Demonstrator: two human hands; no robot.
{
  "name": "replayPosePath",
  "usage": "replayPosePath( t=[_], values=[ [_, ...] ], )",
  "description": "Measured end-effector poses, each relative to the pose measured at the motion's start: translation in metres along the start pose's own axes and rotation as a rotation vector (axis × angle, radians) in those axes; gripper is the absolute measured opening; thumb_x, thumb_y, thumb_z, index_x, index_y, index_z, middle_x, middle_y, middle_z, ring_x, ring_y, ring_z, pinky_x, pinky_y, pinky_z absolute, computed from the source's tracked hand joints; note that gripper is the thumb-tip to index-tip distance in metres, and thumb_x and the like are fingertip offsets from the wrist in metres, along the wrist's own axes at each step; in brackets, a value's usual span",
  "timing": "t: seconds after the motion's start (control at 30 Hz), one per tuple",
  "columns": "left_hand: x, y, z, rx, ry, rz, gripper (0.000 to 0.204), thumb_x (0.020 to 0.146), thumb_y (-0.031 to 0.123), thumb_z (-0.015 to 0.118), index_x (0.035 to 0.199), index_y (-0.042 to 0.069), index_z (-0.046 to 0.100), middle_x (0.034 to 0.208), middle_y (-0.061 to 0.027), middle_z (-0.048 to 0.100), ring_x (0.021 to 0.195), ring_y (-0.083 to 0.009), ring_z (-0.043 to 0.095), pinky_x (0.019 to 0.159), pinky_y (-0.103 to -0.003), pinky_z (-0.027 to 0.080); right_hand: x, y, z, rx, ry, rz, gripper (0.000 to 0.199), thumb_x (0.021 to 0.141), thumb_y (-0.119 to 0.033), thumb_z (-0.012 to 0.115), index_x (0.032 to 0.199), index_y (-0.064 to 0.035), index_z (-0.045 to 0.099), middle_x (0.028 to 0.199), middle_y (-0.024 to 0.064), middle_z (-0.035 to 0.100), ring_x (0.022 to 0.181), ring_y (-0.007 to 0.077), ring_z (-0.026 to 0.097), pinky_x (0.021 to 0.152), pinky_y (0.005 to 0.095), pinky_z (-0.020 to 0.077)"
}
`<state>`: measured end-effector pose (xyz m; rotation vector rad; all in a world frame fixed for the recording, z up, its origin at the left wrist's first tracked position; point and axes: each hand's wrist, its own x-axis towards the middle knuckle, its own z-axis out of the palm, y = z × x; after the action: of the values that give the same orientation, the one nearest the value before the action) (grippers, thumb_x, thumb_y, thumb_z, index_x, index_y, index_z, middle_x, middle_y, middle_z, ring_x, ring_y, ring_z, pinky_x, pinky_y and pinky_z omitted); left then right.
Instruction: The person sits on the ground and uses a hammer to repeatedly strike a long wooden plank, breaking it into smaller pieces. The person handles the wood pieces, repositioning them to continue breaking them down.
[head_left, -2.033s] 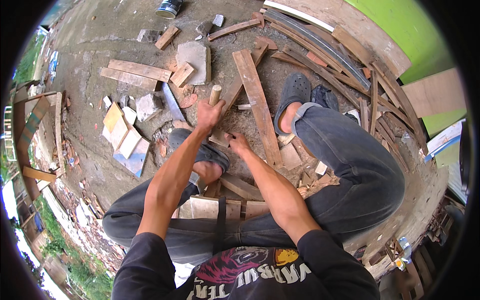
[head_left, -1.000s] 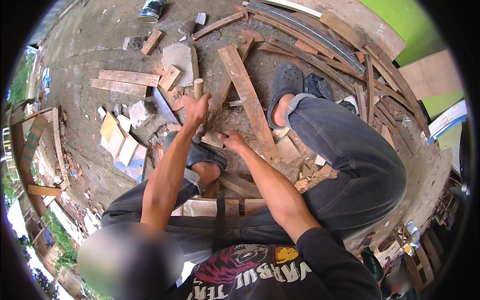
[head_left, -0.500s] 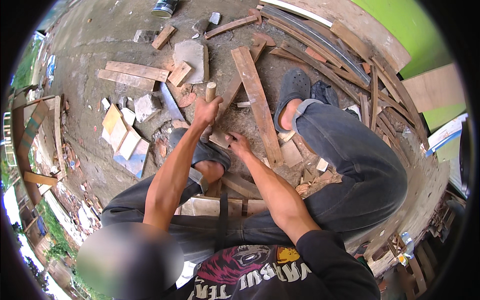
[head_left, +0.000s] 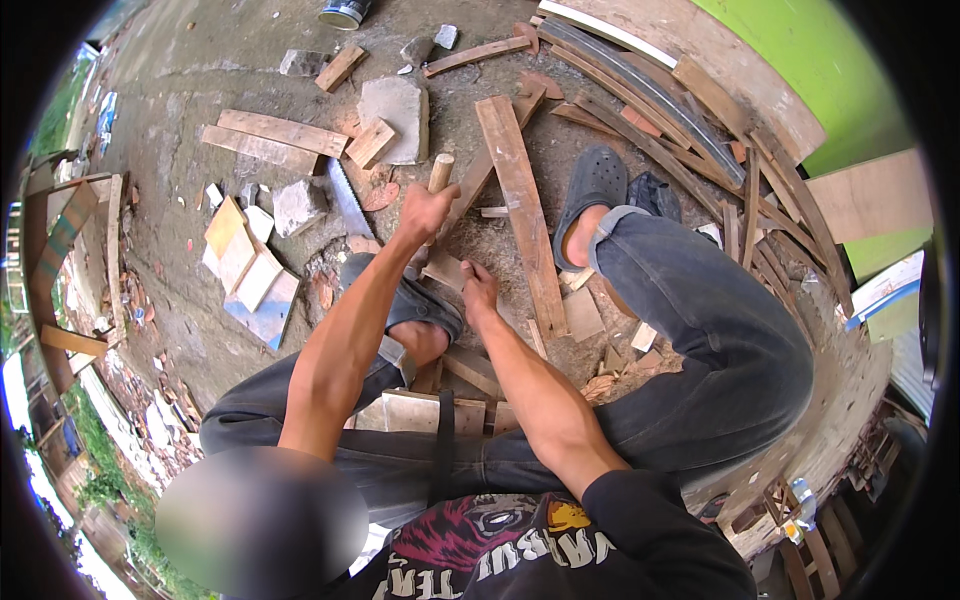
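Note:
My left hand (head_left: 430, 213) is wrapped round the wooden handle (head_left: 440, 172) of what looks like a hammer, its far end sticking out beyond my fist. The tool's lower end, partly hidden by my wrist, is beside a small wood block (head_left: 443, 268). My right hand (head_left: 479, 290) pinches that block at its right end, thumb on top. Both hands are low between my feet, close to the left clog (head_left: 425, 308). A handsaw (head_left: 347, 200) lies on the ground just left of my left hand. A long plank (head_left: 521, 215) lies to the right of both hands.
Small board offcuts (head_left: 250, 270) are stacked at the left, near concrete chunks (head_left: 298, 207). Further off lie a flat stone slab (head_left: 393, 120) and two short planks (head_left: 275, 140). Long wood strips (head_left: 650, 140) are heaped at the right, beside a green panel (head_left: 810, 60).
My left hand has shifted slightly right with the hammer, and its handle tilts a little more to the right. The right hand keeps hold of the block, and the whole view has moved slightly.

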<state>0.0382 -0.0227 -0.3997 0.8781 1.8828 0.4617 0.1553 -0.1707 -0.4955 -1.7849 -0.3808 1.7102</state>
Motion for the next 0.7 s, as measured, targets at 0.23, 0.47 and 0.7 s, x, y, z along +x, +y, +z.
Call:
replayPosePath(
  t=[0.23, 0.47, 0.7],
  values=[
    [0.006, -0.01, 0.001, 0.001, -0.064, -0.014, 0.046, 0.071, 0.037, 0.071, 0.067, -0.008, 0.066, 0.06, -0.0126, 0.063, 0.053, -0.0205, 0.06, 0.054, -0.037, 0.047, -0.009, 0.017, 0.021, 0.164, 0.048, 0.084, 0.033, 0.098, -0.022, 0.059, 0.12, 0.0027, 0.064, 0.115, 0.0127, 0.067, 0.105, 0.0193, 0.059, 0.094, 0.031, 0.044],
    [0.012, -0.019, 0.003, 0.024, -0.031, 0.02, 0.043, 0.071, 0.037, 0.07, 0.067, -0.006, 0.066, 0.059, -0.0127, 0.062, 0.052, -0.0211, 0.059, 0.055, -0.037, 0.048, -0.007, 0.006, 0.042, 0.23, 0.074, 0.078, 0.034, 0.098, -0.023, 0.058, 0.118, 0.004, 0.064, 0.112, 0.012, 0.067, 0.104, 0.0185, 0.059, 0.093, 0.0305, 0.0447],
    [0.006, -0.018, 0.001, -0.133, -0.045, 0.033, 0.028, 0.078, 0.021, 0.069, 0.059, 0.005, 0.056, 0.052, -0.0027, 0.051, 0.041, -0.0121, 0.046, 0.04, -0.031, 0.034, 0.013, -0.014, 0.015, -0.081, -0.126, 0.091, 0.044, 0.096, -0.039, 0.059, 0.119, -0.0025, 0.063, 0.099, 0.0098, 0.066, 0.093, 0.0201, 0.061, 0.078, 0.0345, 0.0521]
  ],
)
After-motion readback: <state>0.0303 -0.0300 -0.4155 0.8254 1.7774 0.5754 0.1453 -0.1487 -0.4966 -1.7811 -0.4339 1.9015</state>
